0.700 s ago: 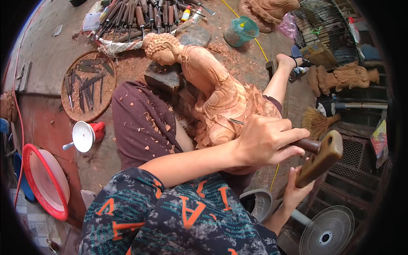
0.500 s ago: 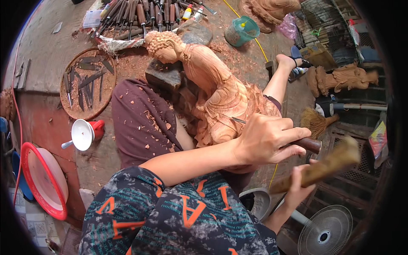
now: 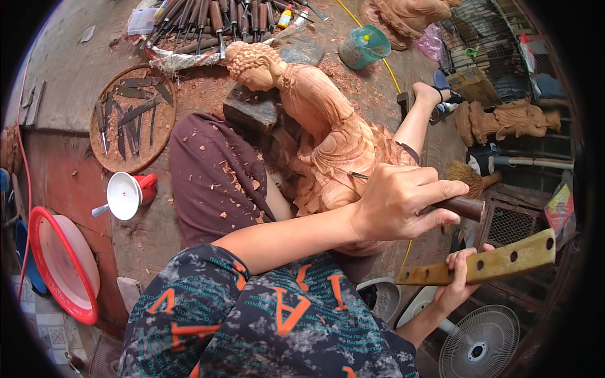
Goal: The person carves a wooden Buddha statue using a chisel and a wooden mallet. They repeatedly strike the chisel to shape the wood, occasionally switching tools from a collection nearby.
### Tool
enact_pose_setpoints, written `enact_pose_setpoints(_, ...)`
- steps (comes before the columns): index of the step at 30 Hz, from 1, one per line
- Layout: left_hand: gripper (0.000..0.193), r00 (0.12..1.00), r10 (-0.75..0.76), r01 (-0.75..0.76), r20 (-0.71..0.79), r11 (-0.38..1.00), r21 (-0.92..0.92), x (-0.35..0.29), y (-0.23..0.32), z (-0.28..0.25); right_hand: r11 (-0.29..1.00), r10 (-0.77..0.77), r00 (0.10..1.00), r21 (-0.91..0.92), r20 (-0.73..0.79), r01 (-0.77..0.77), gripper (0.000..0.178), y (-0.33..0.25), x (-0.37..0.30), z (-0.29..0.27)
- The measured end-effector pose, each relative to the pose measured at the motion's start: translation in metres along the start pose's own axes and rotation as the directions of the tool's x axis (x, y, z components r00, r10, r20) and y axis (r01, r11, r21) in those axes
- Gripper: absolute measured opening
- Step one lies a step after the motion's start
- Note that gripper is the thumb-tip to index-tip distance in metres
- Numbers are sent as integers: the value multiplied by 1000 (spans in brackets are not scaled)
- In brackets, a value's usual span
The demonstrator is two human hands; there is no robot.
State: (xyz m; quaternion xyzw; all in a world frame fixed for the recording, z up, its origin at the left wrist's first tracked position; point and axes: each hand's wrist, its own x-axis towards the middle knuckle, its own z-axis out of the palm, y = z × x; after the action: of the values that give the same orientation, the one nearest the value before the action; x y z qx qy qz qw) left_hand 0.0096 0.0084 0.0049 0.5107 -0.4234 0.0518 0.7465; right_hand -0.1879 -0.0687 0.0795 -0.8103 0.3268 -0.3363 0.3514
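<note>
Workshop floor (image 3: pixel 75 69), dusty and littered with wood chips; all positions given relative to the carved wooden figure (image 3: pixel 321 126).

- Carved wooden figure: pale reddish wood, lying across the person's lap, head away from the person and propped on a dark block (image 3: pixel 252 110), apparently so the lower drapery faces the tool.
- Left hand (image 3: pixel 403 201): fingers wrapped closed around a chisel (image 3: pixel 454 205) with a dark handle; its thin blade meets the figure's lower folds, held low for a shallow cut.
- Right hand (image 3: pixel 457 277): below the figure, closed on one end of a flat wooden mallet bar (image 3: pixel 485 261), raised just beneath the chisel's butt.
- Round tray of spare blades (image 3: pixel 129 116): left of the figure's head, within reach.
- Row of chisels (image 3: pixel 214 19): beyond the head.
- White funnel (image 3: pixel 123 195): left of the figure.
- Green cup (image 3: pixel 365 45): right of the head; contents unclear.
</note>
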Motion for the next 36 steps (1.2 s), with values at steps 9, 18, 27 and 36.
enact_pose_setpoints(9, 37, 999, 23, -23, -28, 1000, 10, 0, -1, -1, 922, -90, 994, -372, 66, 108, 34, -12, 7, -2)
enact_pose_setpoints(18, 37, 997, 38, -39, -71, 999, -16, 1, -2, -1, 790, -216, 960, -546, 181, 280, 33, -10, 10, 2)
enact_pose_setpoints(27, 40, 993, 36, -43, -114, 997, -57, 0, -3, -6, 808, -159, 982, -558, 106, 191, 26, -22, 12, 6)
enact_pose_setpoints(36, 39, 988, 24, -33, -155, 998, -50, 4, -3, -8, 847, -73, 984, -511, 161, 146, 28, -39, 24, 11)
